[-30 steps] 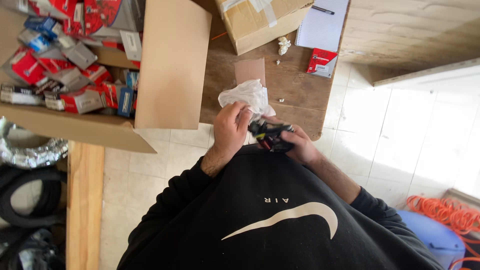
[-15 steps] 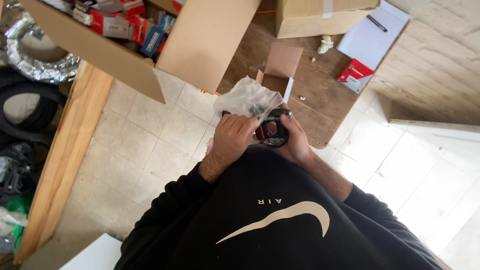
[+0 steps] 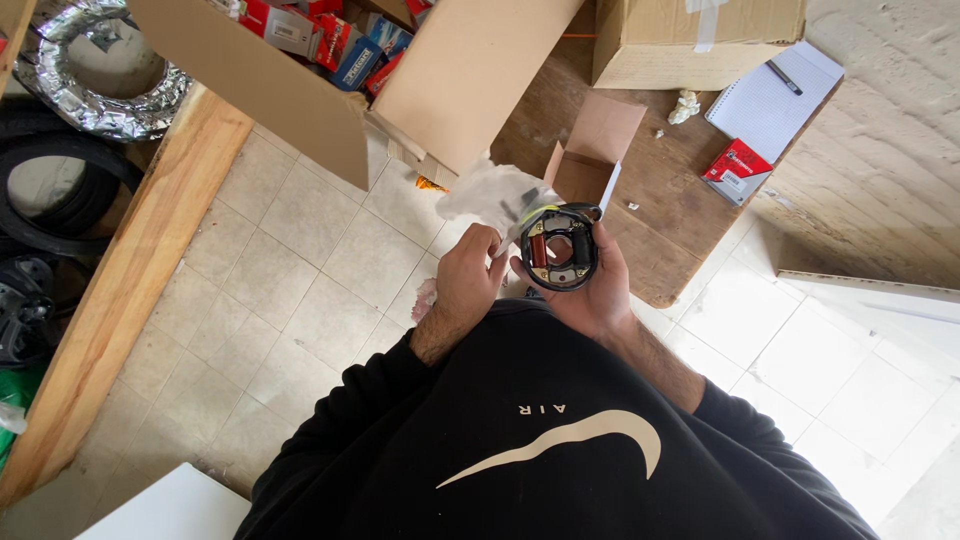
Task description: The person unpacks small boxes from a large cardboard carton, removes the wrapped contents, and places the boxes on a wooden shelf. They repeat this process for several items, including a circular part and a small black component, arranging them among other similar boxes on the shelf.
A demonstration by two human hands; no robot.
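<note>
My right hand (image 3: 598, 292) holds a round black stator plate (image 3: 560, 248) with copper-coloured coils, its face turned up toward me. My left hand (image 3: 468, 283) grips a crumpled white plastic wrap (image 3: 485, 192) that hangs off the plate's left edge. Both hands are close together in front of my chest, above the tiled floor and near the edge of a wooden table (image 3: 680, 200). A small open cardboard box (image 3: 598, 150) lies on the table just beyond the plate.
A large open carton (image 3: 300, 100) with several red and blue small boxes sits to the left. A second carton (image 3: 700, 40), a notepad with pen (image 3: 770, 95) and a red packet (image 3: 737, 170) lie on the table. Foil duct (image 3: 100, 70), tyres (image 3: 60, 200) and a wooden beam (image 3: 130, 260) stand at the left.
The white wrap has been pulled back off the stator plate, whose coils now show in my right hand. The view has swung right and down over the table.
</note>
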